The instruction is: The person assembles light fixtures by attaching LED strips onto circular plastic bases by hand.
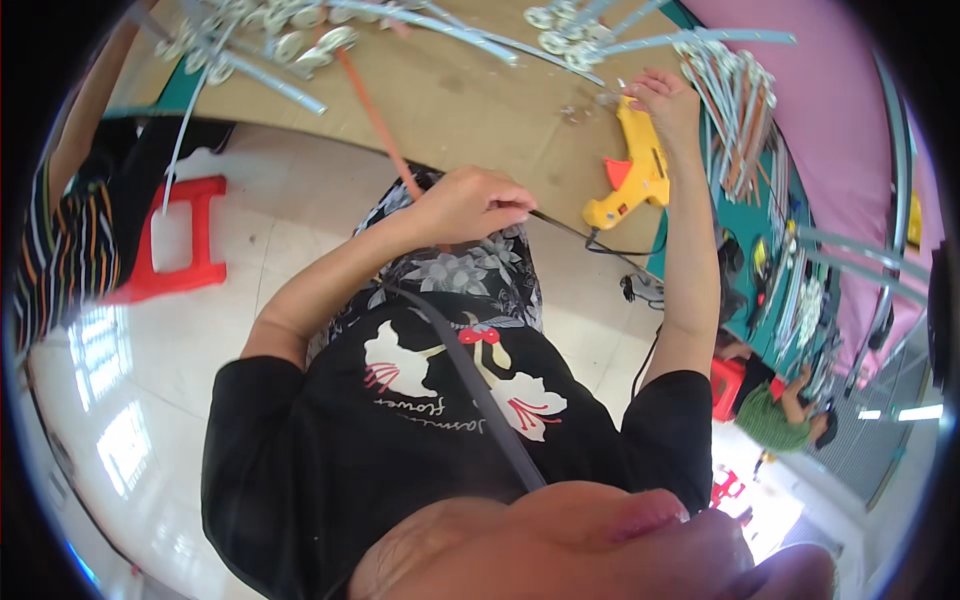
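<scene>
My left hand [470,205] is closed around a long, thin orange strip [370,108] in front of my lap. The strip slants up and away over the table edge toward a pile of white round pieces. On the table, a yellow hot glue gun [640,165] with a red trigger lies beside my right forearm, its nozzle pointing away from me. Right by the nozzle, my right hand [668,108] has its fingertips pinched together. Whatever they hold, if anything, is too small to make out. Tiny clear bits [575,110] lie left of the nozzle.
Pale grey-blue strips with white round ends [290,45] are heaped along the far side. A bundle of grey and orange strips [738,115] lies at right on a green mat. A black cord trails off the glue gun. Another person sits at left near a red stool [205,235].
</scene>
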### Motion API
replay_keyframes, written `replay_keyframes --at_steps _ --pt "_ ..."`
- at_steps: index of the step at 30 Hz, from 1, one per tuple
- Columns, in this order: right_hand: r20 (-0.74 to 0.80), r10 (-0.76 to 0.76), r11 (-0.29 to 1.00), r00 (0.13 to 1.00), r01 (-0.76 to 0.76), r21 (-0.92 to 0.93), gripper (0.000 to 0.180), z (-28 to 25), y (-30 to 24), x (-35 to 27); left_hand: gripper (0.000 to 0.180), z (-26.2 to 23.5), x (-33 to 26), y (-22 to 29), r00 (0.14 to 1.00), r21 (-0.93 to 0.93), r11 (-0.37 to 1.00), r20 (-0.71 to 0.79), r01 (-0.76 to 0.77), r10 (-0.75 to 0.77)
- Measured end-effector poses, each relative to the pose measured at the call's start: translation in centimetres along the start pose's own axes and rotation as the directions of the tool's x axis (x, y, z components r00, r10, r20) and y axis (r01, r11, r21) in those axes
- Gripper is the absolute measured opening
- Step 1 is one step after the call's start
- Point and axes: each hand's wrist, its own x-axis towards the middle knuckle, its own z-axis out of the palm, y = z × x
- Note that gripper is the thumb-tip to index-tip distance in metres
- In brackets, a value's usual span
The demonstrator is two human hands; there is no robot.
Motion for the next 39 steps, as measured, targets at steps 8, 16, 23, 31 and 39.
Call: replay_keyframes --at_steps 8,16,23,31,39 --pt "-0.366 0.007 0.933 0.931 -0.138 -0.333 0.025 -15.2 7.6 1.6 0.009 0.0 2.4 -0.5 0.992 -0.074 0.993 -0.085 0.092 -0.098" --pt "-0.297 -0.122 0.387 0.947 -0.230 -0.893 0.024 -16.3 10.0 5.3 0.013 0.3 3.0 -1.4 0.966 -0.058 0.975 -0.135 0.213 -0.219" --pt "-0.294 -0.081 0.138 0.952 -0.282 -0.950 0.024 -14.4 9.5 7.4 0.012 0.2 3.1 -1.1 0.960 -0.070 0.966 -0.113 0.249 -0.256" --pt "-0.271 -0.087 0.088 0.959 -0.263 -0.961 0.023 -14.5 9.8 8.0 0.010 0.1 3.0 -1.0 0.970 -0.053 0.978 -0.128 0.200 -0.205" --pt "-0.103 -0.143 0.024 0.984 -0.101 -0.995 0.024 -14.2 6.3 6.2 0.011 0.3 2.6 -1.4 0.977 -0.041 0.989 -0.154 0.144 -0.148"
